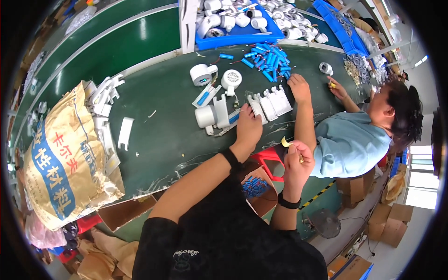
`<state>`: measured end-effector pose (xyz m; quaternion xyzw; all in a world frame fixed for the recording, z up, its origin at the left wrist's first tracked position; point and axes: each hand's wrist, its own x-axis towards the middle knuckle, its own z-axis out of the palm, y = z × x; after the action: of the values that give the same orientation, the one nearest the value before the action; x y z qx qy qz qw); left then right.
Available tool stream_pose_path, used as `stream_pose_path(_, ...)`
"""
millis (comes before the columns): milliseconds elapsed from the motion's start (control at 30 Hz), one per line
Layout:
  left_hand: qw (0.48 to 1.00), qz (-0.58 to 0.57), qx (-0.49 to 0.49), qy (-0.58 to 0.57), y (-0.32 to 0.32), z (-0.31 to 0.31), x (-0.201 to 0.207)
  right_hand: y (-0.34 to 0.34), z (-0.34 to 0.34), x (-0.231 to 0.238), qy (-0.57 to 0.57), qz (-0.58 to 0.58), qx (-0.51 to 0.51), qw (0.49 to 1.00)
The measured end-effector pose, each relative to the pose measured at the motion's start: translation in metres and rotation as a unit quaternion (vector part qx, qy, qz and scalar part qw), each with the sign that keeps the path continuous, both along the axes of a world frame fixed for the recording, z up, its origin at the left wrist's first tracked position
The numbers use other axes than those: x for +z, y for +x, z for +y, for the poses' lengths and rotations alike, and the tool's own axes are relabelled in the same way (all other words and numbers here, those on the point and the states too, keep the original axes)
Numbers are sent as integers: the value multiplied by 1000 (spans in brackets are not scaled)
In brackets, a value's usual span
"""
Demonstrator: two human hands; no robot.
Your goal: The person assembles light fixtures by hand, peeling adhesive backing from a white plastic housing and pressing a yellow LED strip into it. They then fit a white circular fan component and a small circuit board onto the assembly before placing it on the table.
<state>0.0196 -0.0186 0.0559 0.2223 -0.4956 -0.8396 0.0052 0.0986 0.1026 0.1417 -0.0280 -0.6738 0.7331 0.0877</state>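
My left hand (249,125) is on the green worktop, its curled fingers on a white plastic handle housing (221,112) with a blue cylindrical battery (234,118) in it. A white round head (205,116) joins this housing on the left. Just right of my fingertips stands a row of white handle shells (275,103). Closer to me, my right hand (298,163) is raised and pinches a small curled yellow strip (286,142). Beyond my left hand lie a round head with a grille (231,80), another round head (201,74) and an open handle with a battery (204,97).
Loose blue batteries (268,59) are heaped beyond the shells. A co-worker's hand (299,88) reaches beside them. A blue tray (238,41) of white heads stands at the back. At left, a large paper sack (70,154) leans by white shells (105,95). Below sits a carton (263,203) of batteries.
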Motion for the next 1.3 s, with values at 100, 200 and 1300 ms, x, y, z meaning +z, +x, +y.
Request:
stream_pose_path(100, 970, -24, -73, -229, 10, -7, -4, 0, 14, -6, -4, -9, -17, 1000)
stream_pose_path(200, 977, -18, -74, -201, 3, -5, -3, -5, 17, -10, -34, -23, -7, 999)
stream_pose_path(1300, 916, -87, 25, -390, 176, -275, 74, -13, -201, 7, 142, 21, 411, 900)
